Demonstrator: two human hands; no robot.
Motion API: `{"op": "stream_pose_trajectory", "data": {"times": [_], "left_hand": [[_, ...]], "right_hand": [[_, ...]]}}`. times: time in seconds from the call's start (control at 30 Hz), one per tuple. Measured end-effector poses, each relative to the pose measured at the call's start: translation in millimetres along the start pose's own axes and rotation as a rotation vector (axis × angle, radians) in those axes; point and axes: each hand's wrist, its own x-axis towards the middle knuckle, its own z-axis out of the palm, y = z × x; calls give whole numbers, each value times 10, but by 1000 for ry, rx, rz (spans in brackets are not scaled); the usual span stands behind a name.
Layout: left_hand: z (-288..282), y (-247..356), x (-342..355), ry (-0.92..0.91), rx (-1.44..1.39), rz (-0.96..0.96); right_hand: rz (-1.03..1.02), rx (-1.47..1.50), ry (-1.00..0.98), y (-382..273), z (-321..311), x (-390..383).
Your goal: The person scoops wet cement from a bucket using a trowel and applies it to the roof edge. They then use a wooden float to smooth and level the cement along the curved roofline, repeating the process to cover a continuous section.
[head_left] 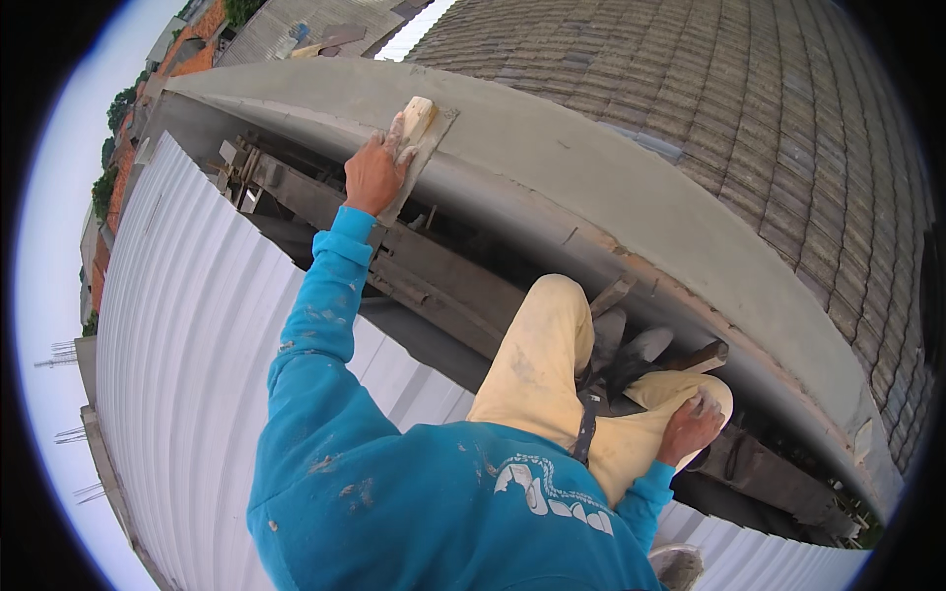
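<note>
My left hand [377, 169] is wrapped round the pale wooden handle of a plastering trowel [424, 158]. The trowel's flat blade lies against the near edge of a long ledge coated in smooth grey plaster [591, 175]. Grey smears mark the fingers of that hand. On the knee of my cream trousers rests my right hand [693, 426], with grey residue on its fingers and nothing held in it. My blue sleeves carry splashes of dried plaster.
Beyond the ledge slopes a tiled roof [690, 89]. White corrugated metal sheeting [187, 374] spreads to my left. Between sheeting and ledge runs a dark gap with wooden planks [443, 286]; a short timber end [698, 359] juts near my feet. Orange rooftops appear far left.
</note>
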Motion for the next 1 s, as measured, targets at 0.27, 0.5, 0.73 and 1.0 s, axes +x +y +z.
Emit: {"op": "stream_pose_trajectory", "data": {"times": [0.27,0.5,0.73,1.0], "left_hand": [[389,-189,712,33,37,-137],[-437,1024,-667,54,-354,264],[-259,126,-48,184,-161,-182],[365,-418,688,15,9,-253]], "right_hand": [[-54,66,10,-20,-16,19],[-15,-53,-29,50,40,-50],[-36,-46,-56,81,28,-17],[-92,12,-14,26,-2,-23]]}}
